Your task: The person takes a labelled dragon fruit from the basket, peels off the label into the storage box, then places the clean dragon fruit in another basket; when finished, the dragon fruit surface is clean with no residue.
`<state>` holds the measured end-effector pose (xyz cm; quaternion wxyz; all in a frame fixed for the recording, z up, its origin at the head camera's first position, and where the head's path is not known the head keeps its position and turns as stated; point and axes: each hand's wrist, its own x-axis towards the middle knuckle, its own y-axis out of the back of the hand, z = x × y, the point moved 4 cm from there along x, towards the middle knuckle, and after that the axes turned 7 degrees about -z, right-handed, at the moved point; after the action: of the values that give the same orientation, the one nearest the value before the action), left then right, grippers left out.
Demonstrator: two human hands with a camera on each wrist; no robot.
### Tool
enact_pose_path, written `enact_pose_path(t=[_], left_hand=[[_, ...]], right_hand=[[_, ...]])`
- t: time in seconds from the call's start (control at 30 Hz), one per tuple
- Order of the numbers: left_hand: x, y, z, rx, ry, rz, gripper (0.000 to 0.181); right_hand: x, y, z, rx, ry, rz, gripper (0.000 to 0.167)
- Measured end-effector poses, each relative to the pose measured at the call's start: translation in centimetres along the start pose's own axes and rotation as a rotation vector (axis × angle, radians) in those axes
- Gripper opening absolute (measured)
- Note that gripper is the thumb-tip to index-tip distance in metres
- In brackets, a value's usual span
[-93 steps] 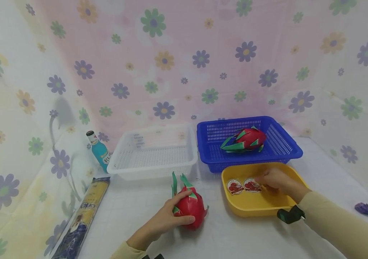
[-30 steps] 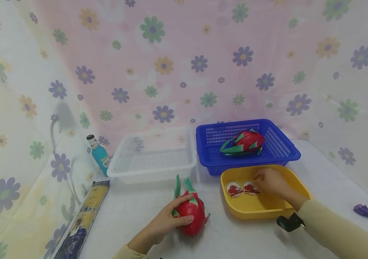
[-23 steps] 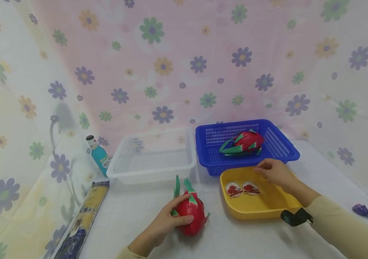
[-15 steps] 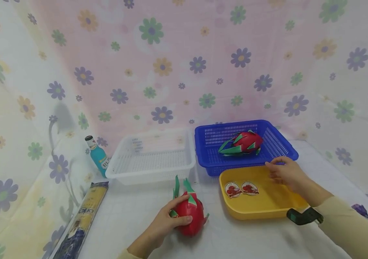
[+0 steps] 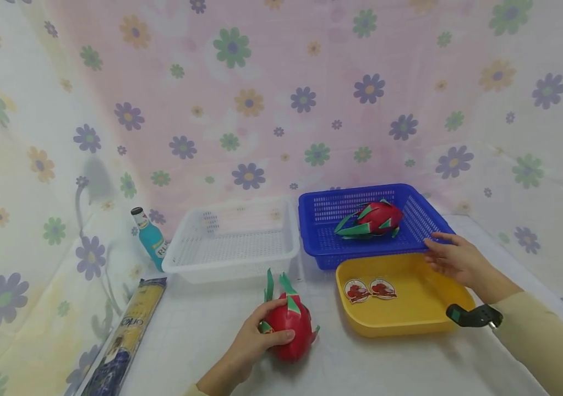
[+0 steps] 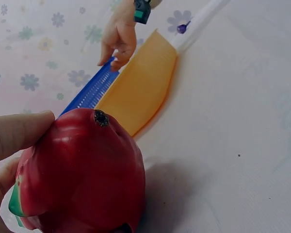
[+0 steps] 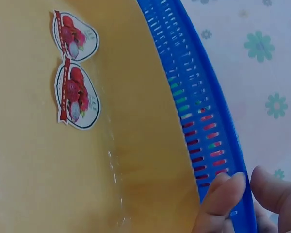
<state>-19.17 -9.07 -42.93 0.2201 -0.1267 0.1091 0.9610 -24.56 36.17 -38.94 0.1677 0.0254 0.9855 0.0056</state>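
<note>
A red dragon fruit [image 5: 291,324] with green leaf tips stands on the white cloth, and my left hand [image 5: 256,338] grips its left side, fingers over the top and thumb in front. Its glossy red skin fills the lower left of the left wrist view. My right hand [image 5: 462,264] is at the front right corner of the blue basket [image 5: 382,254], holding nothing; thumb and fingers are apart, on either side of the rim [image 7: 233,145]. Two joined stickers [image 5: 369,289] with dragon fruit pictures lie in the yellow tray [image 5: 410,329]. Another dragon fruit [image 5: 380,217] lies in the blue basket.
A white basket [image 5: 234,267] stands left of the blue one. Farther left are a blue bottle [image 5: 152,239] and a long yellow and blue packet [image 5: 125,335]. A purple lollipop [image 6: 182,28] lies beyond the right arm. Flowered cloth walls surround the work area.
My right hand has left the yellow tray, moving up and right to the blue basket's corner, its fingers spreading. The left hand keeps hold of the dragon fruit. The stickers stay put.
</note>
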Motion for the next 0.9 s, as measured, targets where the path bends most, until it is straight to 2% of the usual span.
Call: enact_pose_path(t=[0.13, 0.27, 0.63, 0.9], left_hand=[[-0.1, 0.1, 0.1, 0.013, -0.018, -0.007, 0.071], [-0.1, 0.2, 0.1, 0.025, -0.025, -0.020, 0.070], [-0.2, 0.0, 0.3, 0.018, -0.004, -0.024, 0.070], [0.0, 0.1, 0.1, 0.031, 0.006, -0.018, 0.071]], right_hand=[[0.3, -0.1, 0.1, 0.050, 0.002, -0.003, 0.090], [0.6, -0.2, 0.1, 0.105, 0.026, -0.020, 0.078], [1.7, 0.0, 0.4, 0.118, 0.058, -0.029, 0.040], [1.6, -0.2, 0.5, 0.125, 0.114, -0.058, 0.039]])
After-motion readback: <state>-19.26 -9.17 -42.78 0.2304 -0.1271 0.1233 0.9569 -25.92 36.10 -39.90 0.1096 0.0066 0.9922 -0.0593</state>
